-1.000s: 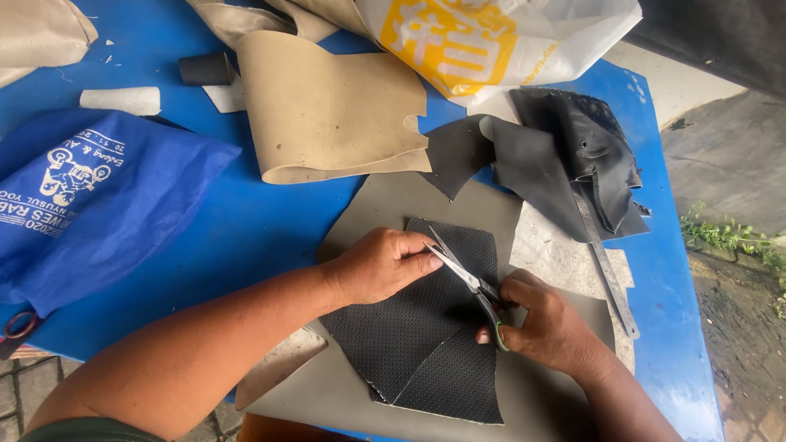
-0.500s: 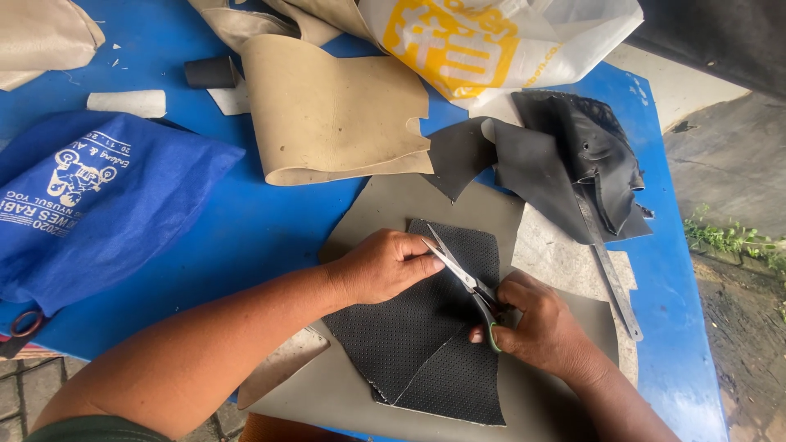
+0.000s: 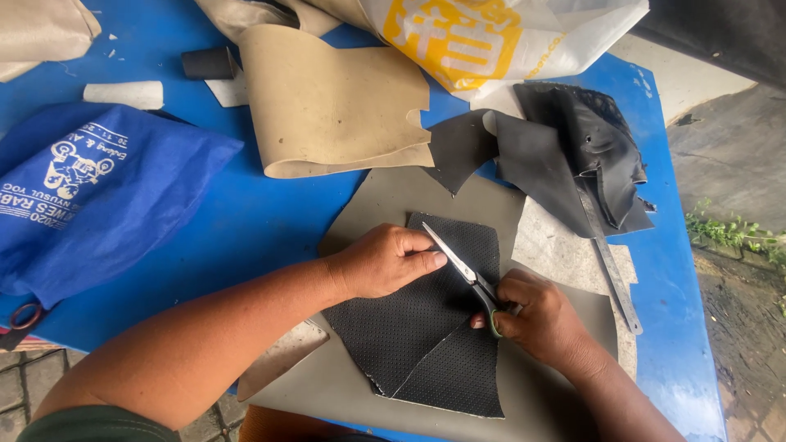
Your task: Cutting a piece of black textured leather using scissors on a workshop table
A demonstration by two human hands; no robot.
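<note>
While the left hand (image 3: 385,262) lies flat, fingers curled, pressing a black perforated sheet (image 3: 426,327) at lower centre of the frame, the right hand (image 3: 540,319) is closed around the handles of scissors (image 3: 463,268), whose blades lie on the sheet's upper part. Beneath is a grey board (image 3: 385,205) on a blue table (image 3: 246,221). A metal ruler (image 3: 610,262) lies to the right, a blue bag (image 3: 90,196) at left.
</note>
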